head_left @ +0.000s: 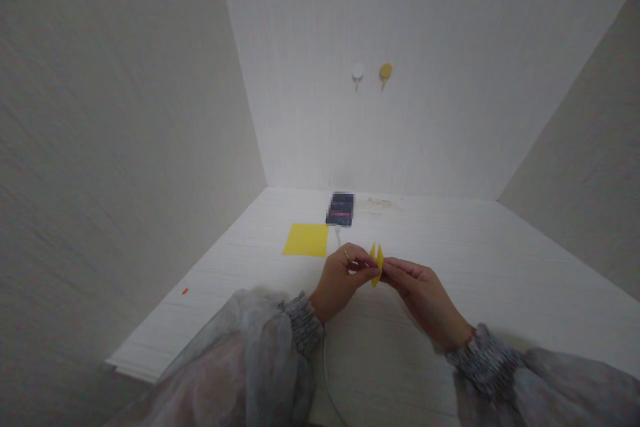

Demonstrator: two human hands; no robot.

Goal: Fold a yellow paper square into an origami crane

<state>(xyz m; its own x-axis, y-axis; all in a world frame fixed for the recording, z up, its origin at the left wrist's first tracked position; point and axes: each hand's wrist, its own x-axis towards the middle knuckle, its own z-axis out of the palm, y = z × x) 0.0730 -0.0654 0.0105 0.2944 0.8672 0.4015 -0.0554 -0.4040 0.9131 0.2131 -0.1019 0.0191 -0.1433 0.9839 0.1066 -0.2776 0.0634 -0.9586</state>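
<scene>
The white table point(500, 260) is closed in by 3 walls, with the left wall point(125, 147), back wall point(400, 47) and right wall point(590, 180) meeting its edges. Only the near edge is left open. Broad bare surface is seen to the right of the hands. The left hand point(340, 280) and right hand point(425, 297) are held together over the table's middle. A folded yellow paper point(377, 260) is pinched between the fingertips of both, with its 2 tips pointing up. A flat yellow sheet point(306, 239) lies just beyond the left hand, well inside the left edge. A dark phone point(341, 209) lies near the back wall, by the sheet's far corner. 2 hooks point(358, 73) are fixed to the back wall. A small orange speck point(185, 291) lies near the left edge.
</scene>
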